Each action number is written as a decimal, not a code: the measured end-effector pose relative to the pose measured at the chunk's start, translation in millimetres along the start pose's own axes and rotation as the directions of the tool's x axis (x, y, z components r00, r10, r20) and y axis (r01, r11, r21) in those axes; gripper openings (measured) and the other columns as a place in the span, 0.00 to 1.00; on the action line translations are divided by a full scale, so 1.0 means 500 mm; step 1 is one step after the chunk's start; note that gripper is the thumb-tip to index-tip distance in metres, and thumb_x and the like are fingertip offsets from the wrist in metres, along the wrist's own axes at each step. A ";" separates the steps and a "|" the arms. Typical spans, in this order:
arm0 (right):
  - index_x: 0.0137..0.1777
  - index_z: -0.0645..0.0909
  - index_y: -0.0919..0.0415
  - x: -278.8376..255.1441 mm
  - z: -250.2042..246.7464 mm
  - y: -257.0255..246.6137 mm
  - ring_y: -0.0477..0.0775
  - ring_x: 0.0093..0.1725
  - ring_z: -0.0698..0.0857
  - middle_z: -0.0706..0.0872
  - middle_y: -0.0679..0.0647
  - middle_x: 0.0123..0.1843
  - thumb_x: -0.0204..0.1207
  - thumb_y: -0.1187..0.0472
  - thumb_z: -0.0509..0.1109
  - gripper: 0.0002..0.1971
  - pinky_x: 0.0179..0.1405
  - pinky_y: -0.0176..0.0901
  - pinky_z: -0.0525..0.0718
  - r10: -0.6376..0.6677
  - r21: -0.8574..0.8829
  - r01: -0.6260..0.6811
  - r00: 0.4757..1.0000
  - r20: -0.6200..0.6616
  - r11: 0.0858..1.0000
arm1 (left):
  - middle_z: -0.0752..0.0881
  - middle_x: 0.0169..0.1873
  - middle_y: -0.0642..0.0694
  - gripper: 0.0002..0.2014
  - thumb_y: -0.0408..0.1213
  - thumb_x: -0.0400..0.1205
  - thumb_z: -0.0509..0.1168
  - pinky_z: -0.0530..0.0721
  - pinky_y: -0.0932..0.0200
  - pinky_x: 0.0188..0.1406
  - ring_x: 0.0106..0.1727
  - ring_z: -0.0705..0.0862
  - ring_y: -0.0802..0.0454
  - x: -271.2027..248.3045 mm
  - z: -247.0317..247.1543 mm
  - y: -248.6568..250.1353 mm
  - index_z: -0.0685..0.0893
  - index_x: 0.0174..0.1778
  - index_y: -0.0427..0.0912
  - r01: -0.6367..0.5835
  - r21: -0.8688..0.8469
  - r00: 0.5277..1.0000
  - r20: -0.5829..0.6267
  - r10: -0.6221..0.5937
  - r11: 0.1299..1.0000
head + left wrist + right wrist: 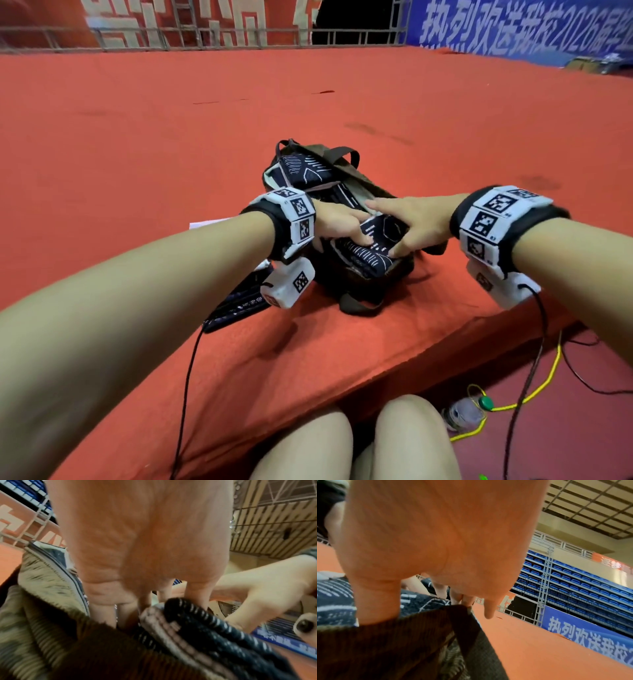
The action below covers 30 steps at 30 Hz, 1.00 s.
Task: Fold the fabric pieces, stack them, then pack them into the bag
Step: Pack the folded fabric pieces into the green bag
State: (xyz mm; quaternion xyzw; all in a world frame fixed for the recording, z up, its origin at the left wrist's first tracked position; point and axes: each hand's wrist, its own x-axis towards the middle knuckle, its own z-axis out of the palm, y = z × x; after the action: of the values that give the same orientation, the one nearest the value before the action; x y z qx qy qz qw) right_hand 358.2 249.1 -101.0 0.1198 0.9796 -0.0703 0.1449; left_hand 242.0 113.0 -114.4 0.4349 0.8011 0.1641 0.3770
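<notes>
Currently, brown bag [359, 294] on red platform [137, 137], my left hand [337, 222] and right hand [416, 222] over its mouth, fingers [399, 248] extended, pressing folded dark patterned fabric [363, 253] inside, another piece [236, 303] left of bag.

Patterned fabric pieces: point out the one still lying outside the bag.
It is the folded dark piece on the red cloth, under the left wrist. The others sit inside the brown bag, where both hands are.

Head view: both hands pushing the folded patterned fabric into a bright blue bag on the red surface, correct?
Not quite: the bag is dark brown, as the head view shows. Both the left hand and right hand do press the folded patterned fabric into it on the red surface.
</notes>
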 end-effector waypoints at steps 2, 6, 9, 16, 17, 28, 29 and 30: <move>0.91 0.43 0.55 0.011 0.006 -0.001 0.55 0.88 0.58 0.50 0.55 0.92 0.76 0.61 0.78 0.54 0.83 0.41 0.59 0.016 -0.075 -0.012 0.999 0.052 0.997 | 0.72 0.79 0.46 0.22 0.44 0.90 0.60 0.84 0.47 0.61 0.76 0.74 0.42 0.004 0.003 0.006 0.69 0.81 0.49 -0.014 0.133 0.998 -0.058 0.022 0.991; 0.91 0.42 0.52 0.023 0.021 0.004 0.51 0.89 0.56 0.48 0.50 0.92 0.78 0.58 0.77 0.53 0.84 0.40 0.57 0.019 -0.016 -0.018 0.998 0.067 1.000 | 0.70 0.80 0.39 0.24 0.46 0.93 0.54 0.78 0.68 0.31 0.71 0.78 0.40 0.017 0.005 0.007 0.66 0.83 0.41 -0.035 0.328 0.994 -0.090 0.068 0.944; 0.91 0.50 0.50 0.009 0.013 -0.002 0.49 0.86 0.63 0.62 0.48 0.89 0.82 0.48 0.73 0.45 0.80 0.40 0.60 0.017 0.089 -0.021 0.999 0.038 0.996 | 0.75 0.76 0.39 0.24 0.46 0.92 0.56 0.77 0.77 0.21 0.49 0.83 0.49 0.010 -0.005 0.002 0.67 0.83 0.42 -0.090 0.317 0.990 -0.077 0.120 0.944; 0.79 0.74 0.53 0.041 -0.002 -0.040 0.62 0.76 0.70 0.74 0.54 0.81 0.82 0.32 0.62 0.33 0.72 0.54 0.73 0.054 -0.422 -0.061 0.998 -0.027 0.905 | 0.81 0.71 0.36 0.22 0.41 0.86 0.69 0.92 0.49 0.48 0.54 0.90 0.43 -0.028 -0.033 -0.040 0.75 0.75 0.43 -0.049 0.025 0.998 -0.026 0.050 0.998; 0.80 0.74 0.50 0.045 -0.003 -0.052 0.61 0.78 0.68 0.72 0.51 0.82 0.81 0.34 0.64 0.32 0.75 0.55 0.71 -0.020 -0.474 -0.009 0.998 -0.055 0.880 | 0.81 0.72 0.39 0.22 0.37 0.85 0.71 0.92 0.55 0.45 0.49 0.90 0.51 -0.035 -0.040 -0.052 0.76 0.74 0.42 -0.060 0.041 0.998 -0.017 0.061 0.997; 0.67 0.82 0.50 0.061 -0.002 -0.114 0.59 0.55 0.80 0.86 0.55 0.57 0.77 0.59 0.66 0.18 0.51 0.44 0.75 0.020 -0.187 -0.011 0.999 0.048 0.982 | 0.92 0.38 0.55 0.19 0.36 0.70 0.83 0.77 0.71 0.33 0.29 0.82 0.72 -0.035 -0.039 -0.129 0.79 0.47 0.46 -0.184 0.333 0.972 -0.078 0.221 0.925; 0.66 0.83 0.50 0.062 -0.003 -0.113 0.58 0.54 0.79 0.85 0.55 0.56 0.77 0.59 0.67 0.17 0.50 0.43 0.74 0.039 -0.173 -0.030 0.998 0.049 0.985 | 0.92 0.39 0.56 0.20 0.36 0.69 0.84 0.76 0.71 0.32 0.29 0.81 0.72 -0.036 -0.036 -0.133 0.78 0.47 0.47 -0.185 0.364 0.972 -0.069 0.225 0.913; 0.65 0.84 0.50 0.064 -0.004 -0.111 0.58 0.54 0.79 0.85 0.54 0.55 0.77 0.59 0.68 0.17 0.49 0.43 0.73 0.058 -0.158 -0.048 0.997 0.053 0.986 | 0.92 0.42 0.55 0.21 0.37 0.69 0.84 0.78 0.70 0.35 0.31 0.83 0.71 -0.034 -0.033 -0.140 0.78 0.48 0.46 -0.191 0.379 0.972 -0.052 0.227 0.906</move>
State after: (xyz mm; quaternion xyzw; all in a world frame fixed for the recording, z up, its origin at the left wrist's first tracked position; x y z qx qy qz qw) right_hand 313.6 202.9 -103.1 0.1319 0.9740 0.0074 0.1840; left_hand 195.2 60.5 -136.8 0.5734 0.7833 0.0699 0.2297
